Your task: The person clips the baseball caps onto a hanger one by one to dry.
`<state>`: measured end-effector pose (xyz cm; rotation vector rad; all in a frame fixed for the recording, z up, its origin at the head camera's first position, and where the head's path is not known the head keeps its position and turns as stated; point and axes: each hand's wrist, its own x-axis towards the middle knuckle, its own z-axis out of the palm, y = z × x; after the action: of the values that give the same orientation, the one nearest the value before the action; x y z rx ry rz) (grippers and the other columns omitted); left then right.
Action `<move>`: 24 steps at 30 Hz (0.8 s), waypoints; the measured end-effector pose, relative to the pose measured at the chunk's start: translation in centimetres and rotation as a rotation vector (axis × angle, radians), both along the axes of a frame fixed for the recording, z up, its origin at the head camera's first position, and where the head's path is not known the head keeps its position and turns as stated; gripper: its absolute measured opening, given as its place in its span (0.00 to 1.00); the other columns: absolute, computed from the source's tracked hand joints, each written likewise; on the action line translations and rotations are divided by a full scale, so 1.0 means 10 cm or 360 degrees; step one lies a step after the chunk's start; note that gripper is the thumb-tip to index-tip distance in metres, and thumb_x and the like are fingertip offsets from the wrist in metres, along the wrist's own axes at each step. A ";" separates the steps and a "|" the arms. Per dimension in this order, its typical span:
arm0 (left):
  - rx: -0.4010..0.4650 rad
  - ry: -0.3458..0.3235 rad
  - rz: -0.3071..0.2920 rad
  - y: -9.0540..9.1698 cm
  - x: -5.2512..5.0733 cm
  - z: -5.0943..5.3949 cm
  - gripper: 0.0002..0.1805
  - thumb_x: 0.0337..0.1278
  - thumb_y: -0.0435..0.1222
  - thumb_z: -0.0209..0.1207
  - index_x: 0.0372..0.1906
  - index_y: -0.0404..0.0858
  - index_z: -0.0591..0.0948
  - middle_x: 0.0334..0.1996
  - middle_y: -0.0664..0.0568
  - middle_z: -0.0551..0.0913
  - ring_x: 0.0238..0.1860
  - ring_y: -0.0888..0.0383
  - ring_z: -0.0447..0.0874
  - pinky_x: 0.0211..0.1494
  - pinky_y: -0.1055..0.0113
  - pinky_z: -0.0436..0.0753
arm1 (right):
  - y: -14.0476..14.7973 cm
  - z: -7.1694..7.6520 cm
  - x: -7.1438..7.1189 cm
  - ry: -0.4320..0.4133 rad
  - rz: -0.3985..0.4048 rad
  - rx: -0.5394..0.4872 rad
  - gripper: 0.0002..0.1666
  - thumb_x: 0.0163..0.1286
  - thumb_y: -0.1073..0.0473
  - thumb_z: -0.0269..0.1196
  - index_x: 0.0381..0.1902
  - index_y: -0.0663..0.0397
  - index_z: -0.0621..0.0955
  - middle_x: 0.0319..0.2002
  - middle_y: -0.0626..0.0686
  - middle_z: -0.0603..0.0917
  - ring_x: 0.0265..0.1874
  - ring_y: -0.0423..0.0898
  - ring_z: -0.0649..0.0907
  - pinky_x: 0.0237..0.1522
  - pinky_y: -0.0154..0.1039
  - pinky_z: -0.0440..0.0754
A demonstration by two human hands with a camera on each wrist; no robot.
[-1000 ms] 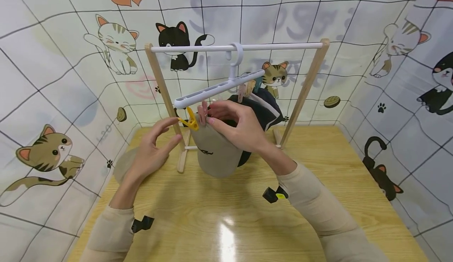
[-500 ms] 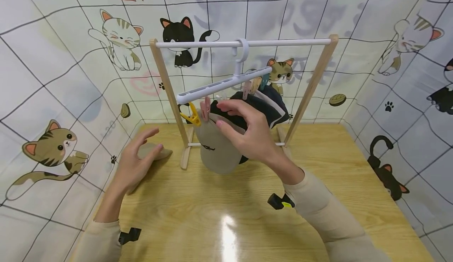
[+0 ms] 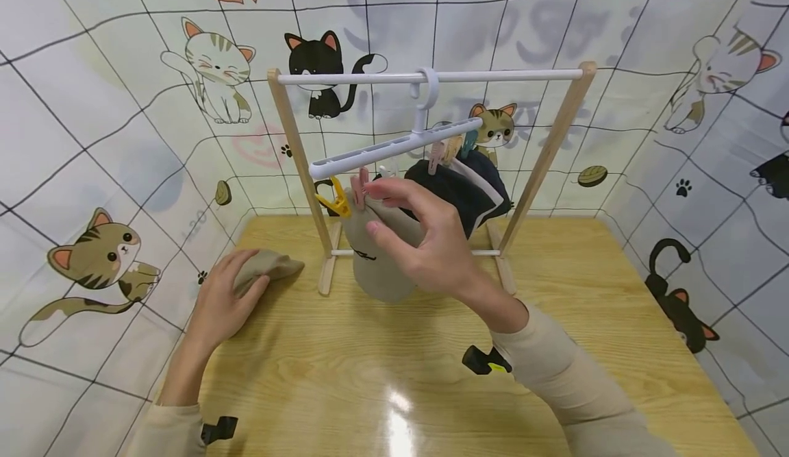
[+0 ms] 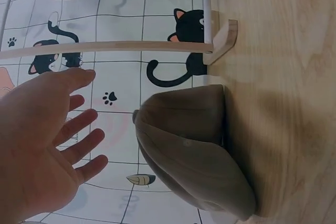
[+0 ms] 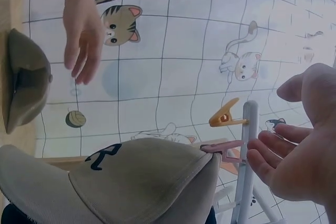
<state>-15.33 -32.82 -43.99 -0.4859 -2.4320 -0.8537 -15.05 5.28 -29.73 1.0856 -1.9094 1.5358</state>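
Note:
A beige cap (image 3: 387,268) with a small dark mark hangs from a pink clip (image 3: 359,188) near the left end of a pale hanger (image 3: 394,147). My right hand (image 3: 431,238) is beside that cap, fingers loosely bent and holding nothing; the right wrist view shows it apart from the cap's cloth. On the table at the left lies a second beige cap (image 4: 189,140). My left hand (image 3: 222,299) is over it in the head view, while the left wrist view shows a gap between the relaxed fingers and the cap.
A wooden rack (image 3: 548,162) with a white rod carries the hanger. Farther back hang dark caps (image 3: 459,186) from several clips. A yellow clip (image 3: 335,200) sits at the hanger's left end. Cat-printed cloth walls (image 3: 678,190) surround the wooden table (image 3: 345,375).
My right hand has let go at the pink clip and drawn slightly away. My left hand has moved left and down from the rack toward the cap on the table.

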 end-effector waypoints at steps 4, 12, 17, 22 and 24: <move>-0.0103 -0.0005 0.0085 -0.07 -0.01 -0.09 0.33 0.68 0.29 0.75 0.76 0.32 0.81 0.69 0.27 0.82 0.69 0.23 0.79 0.69 0.23 0.74 | -0.05 0.02 0.04 -0.0086 0.0072 -0.0014 0.29 0.74 0.72 0.70 0.72 0.71 0.80 0.68 0.69 0.87 0.68 0.66 0.87 0.77 0.51 0.84; -0.0206 -0.0006 0.0179 -0.12 -0.07 -0.20 0.32 0.66 0.31 0.77 0.73 0.28 0.82 0.68 0.26 0.83 0.66 0.21 0.80 0.69 0.23 0.75 | -0.21 0.01 0.06 -0.0280 0.0092 0.0052 0.34 0.76 0.68 0.70 0.77 0.68 0.77 0.75 0.64 0.84 0.76 0.63 0.84 0.81 0.44 0.80; -0.0264 -0.0007 0.0212 -0.14 -0.09 -0.27 0.33 0.64 0.31 0.78 0.72 0.28 0.82 0.68 0.27 0.83 0.66 0.21 0.80 0.68 0.22 0.74 | -0.30 0.02 0.04 -0.0376 0.0046 0.0152 0.36 0.78 0.64 0.69 0.80 0.66 0.74 0.80 0.61 0.80 0.80 0.59 0.81 0.83 0.44 0.78; -0.0284 0.0031 0.0214 -0.15 -0.11 -0.31 0.32 0.61 0.29 0.79 0.70 0.28 0.83 0.67 0.27 0.84 0.65 0.21 0.81 0.67 0.22 0.76 | -0.38 0.04 0.00 -0.0444 0.0027 0.0210 0.39 0.80 0.60 0.69 0.83 0.63 0.72 0.82 0.59 0.78 0.83 0.55 0.79 0.85 0.45 0.75; -0.0286 0.0028 0.0222 -0.15 -0.12 -0.31 0.32 0.61 0.29 0.79 0.70 0.28 0.84 0.67 0.27 0.84 0.64 0.21 0.82 0.67 0.23 0.76 | -0.41 0.05 -0.02 -0.0479 0.0025 0.0227 0.40 0.80 0.59 0.69 0.85 0.61 0.70 0.83 0.58 0.77 0.83 0.53 0.78 0.85 0.44 0.75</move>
<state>-16.54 -34.30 -47.10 -0.3809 -2.5048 -0.5736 -15.24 1.17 -29.21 0.9723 -2.2447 1.6712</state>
